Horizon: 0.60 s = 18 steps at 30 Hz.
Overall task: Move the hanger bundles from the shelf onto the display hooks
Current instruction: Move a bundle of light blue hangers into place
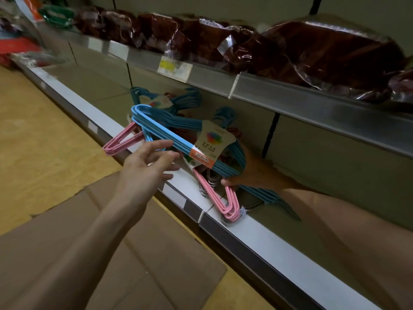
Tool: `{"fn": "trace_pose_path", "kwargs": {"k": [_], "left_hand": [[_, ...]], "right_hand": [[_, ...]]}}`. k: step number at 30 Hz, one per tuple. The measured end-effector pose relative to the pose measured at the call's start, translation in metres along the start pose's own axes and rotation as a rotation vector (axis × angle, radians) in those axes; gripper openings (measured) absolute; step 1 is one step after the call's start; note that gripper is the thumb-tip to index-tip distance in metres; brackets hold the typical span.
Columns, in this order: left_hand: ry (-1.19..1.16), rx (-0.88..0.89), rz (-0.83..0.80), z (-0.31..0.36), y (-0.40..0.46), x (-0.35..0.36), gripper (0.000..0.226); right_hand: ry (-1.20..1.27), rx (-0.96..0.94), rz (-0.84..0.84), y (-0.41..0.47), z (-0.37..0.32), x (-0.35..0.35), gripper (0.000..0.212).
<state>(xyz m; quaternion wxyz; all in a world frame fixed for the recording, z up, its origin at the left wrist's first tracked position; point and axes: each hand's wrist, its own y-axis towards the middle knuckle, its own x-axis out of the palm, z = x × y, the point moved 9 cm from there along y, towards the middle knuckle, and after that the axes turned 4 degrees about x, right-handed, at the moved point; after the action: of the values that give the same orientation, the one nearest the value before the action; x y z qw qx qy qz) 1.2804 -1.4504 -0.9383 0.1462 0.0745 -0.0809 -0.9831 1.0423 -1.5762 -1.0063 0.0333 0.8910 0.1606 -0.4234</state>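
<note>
— Well, what sits on the lower grey metal shelf in the head view?

— A pile of wire hanger bundles: a blue plastic-coated bundle with a beige paper label on top, a pink plastic-coated bundle beneath it poking over the shelf's white front edge, and another blue labelled bundle further back. On the upper shelf, dark red goods in clear plastic bags.

— And the room around them?

— The lower shelf is bare to the left of the pile; below its edge lies flattened brown cardboard on the tan floor.

— The hands?

— The right hand reaches in under the top blue bundle, thumb and fingers gripping its right end. The left hand is stretched forward, fingers straight and spread, just beside the bundle's lower bar; contact I can't tell.
</note>
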Motion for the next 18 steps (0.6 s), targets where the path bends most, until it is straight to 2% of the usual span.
{"fn": "trace_pose_path", "kwargs": {"k": [5, 11, 15, 16, 18], "left_hand": [[0.062, -0.009, -0.066, -0.010, -0.005, 0.009, 0.024], [0.107, -0.058, -0.087, -0.021, -0.008, 0.005, 0.025], [0.069, -0.144, -0.065, -0.028, -0.009, -0.001, 0.035], [0.041, -0.171, -0.038, -0.031, -0.009, -0.004, 0.040], [-0.074, -0.234, 0.029, -0.035, -0.009, -0.012, 0.055]], "right_hand": [[0.013, 0.003, 0.033, 0.003, 0.005, -0.004, 0.117], [0.080, -0.077, 0.155, -0.011, -0.010, -0.023, 0.109], [0.054, -0.082, 0.168, -0.028, -0.023, -0.026, 0.105], [0.029, -0.059, 0.130, -0.034, -0.030, -0.023, 0.100], [0.033, -0.005, -0.100, -0.045, -0.040, 0.001, 0.070]]}}
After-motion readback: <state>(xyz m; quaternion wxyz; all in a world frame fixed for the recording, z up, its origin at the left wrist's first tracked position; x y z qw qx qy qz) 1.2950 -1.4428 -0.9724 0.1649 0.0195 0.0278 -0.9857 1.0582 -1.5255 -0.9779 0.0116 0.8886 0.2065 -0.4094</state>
